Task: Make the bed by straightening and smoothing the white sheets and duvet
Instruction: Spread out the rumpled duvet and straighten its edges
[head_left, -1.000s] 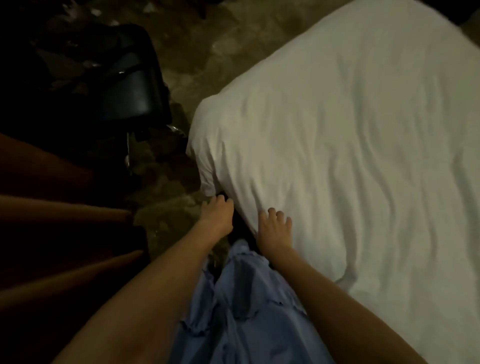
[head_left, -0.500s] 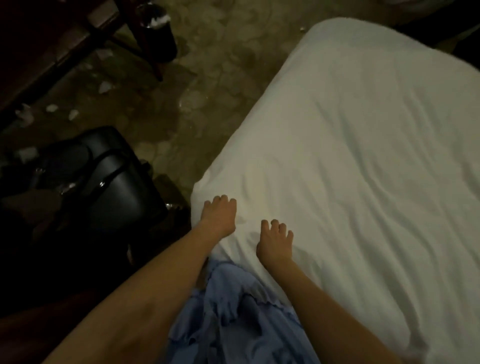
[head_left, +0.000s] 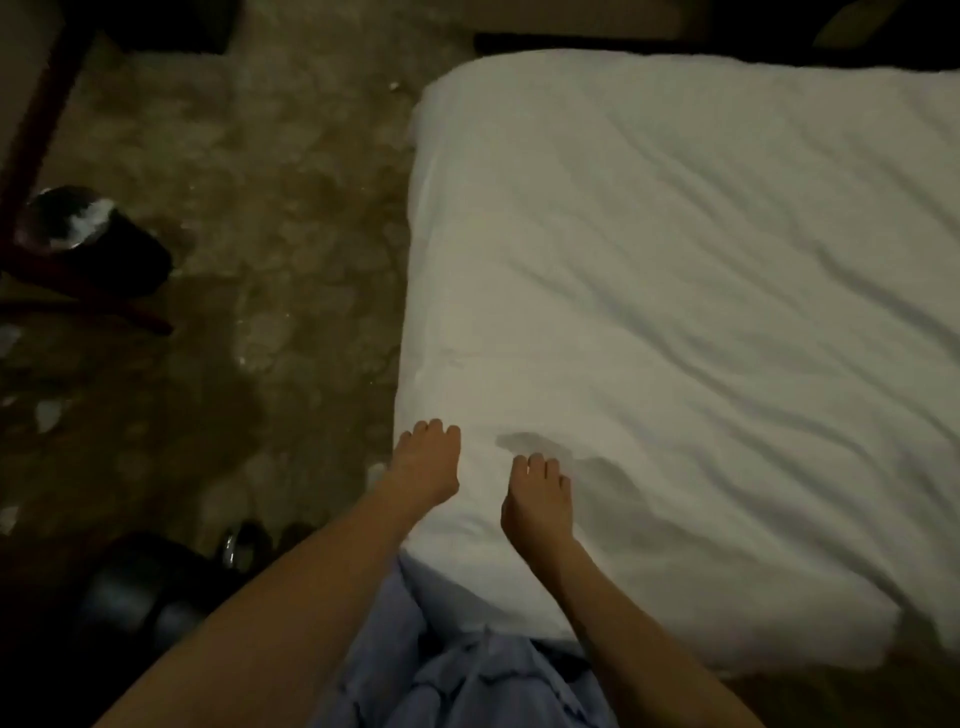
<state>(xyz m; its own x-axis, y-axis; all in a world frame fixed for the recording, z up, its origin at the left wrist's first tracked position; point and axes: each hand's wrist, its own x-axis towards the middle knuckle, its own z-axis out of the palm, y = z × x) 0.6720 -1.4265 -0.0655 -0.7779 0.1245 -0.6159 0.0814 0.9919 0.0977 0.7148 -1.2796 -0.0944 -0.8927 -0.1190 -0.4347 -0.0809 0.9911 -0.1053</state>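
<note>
Both hands rest palm-down on the white duvet (head_left: 675, 312) at its near left corner, fingers curled, gripping nothing visible: left hand (head_left: 427, 462) at the edge, right hand (head_left: 537, 499) just beside it.

The duvet (head_left: 675, 312) is looking white with soft grey wrinkles, the floor (head_left: 270, 260) is showing brown blotchy spots, and the dress (head_left: 467, 680) is looking light blue.

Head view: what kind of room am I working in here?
Probably a dim hotel-style bedroom: a bed under a wrinkled white duvet, mottled brown carpet, and a small dark waste bin by a wooden furniture leg.
</note>
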